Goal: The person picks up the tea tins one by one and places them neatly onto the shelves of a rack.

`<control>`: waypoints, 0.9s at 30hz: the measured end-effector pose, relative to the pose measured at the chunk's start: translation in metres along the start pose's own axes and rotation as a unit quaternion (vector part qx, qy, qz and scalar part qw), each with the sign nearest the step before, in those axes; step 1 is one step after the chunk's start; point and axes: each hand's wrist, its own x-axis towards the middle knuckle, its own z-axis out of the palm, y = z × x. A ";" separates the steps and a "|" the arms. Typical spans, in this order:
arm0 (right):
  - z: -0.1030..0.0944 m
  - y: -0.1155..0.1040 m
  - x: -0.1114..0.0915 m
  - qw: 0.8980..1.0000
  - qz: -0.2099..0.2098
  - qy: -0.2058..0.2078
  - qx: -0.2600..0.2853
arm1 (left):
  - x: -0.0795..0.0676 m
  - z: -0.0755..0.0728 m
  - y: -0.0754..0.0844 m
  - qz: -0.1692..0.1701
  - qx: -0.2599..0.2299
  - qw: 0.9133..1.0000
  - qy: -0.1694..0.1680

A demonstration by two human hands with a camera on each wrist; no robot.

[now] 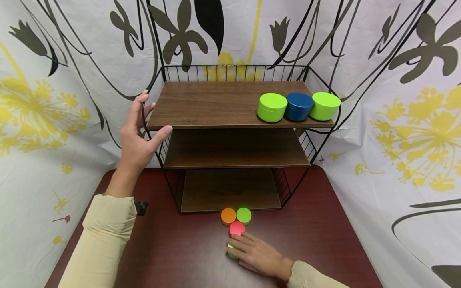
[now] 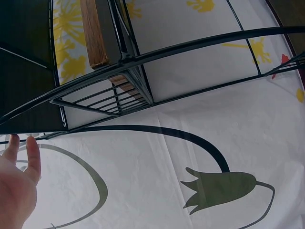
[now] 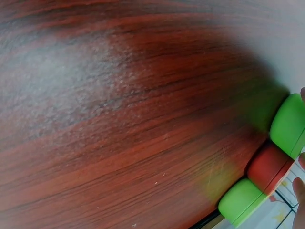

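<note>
In the head view my left hand holds the upper left corner of a three-tier wire-framed shelf rack. The thumb lies at the top board's front edge, with the fingers at the side wire. Two fingertips meet a dark bar in the left wrist view. On the table my right hand grips a small round green tin, partly covering it. Just beyond that tin are a pink-red tin, an orange tin and another green tin, clustered before the bottom board.
Along the top board's right end stand a lime green tin, a blue tin and a second lime green tin. The rack stands on a dark red wooden table. A flower-patterned cloth hangs behind and at both sides.
</note>
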 end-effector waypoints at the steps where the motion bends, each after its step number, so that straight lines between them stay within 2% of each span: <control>1: 0.000 0.000 0.001 1.000 -0.002 0.002 0.002 | 0.000 0.000 0.000 0.000 0.001 1.000 0.000; 13: -0.001 0.000 0.003 1.000 -0.020 -0.006 0.006 | 0.000 0.003 0.015 -0.005 0.004 1.000 0.001; 27: 0.002 -0.001 0.007 1.000 -0.025 0.007 -0.006 | 0.000 0.002 0.015 -0.006 0.004 1.000 0.004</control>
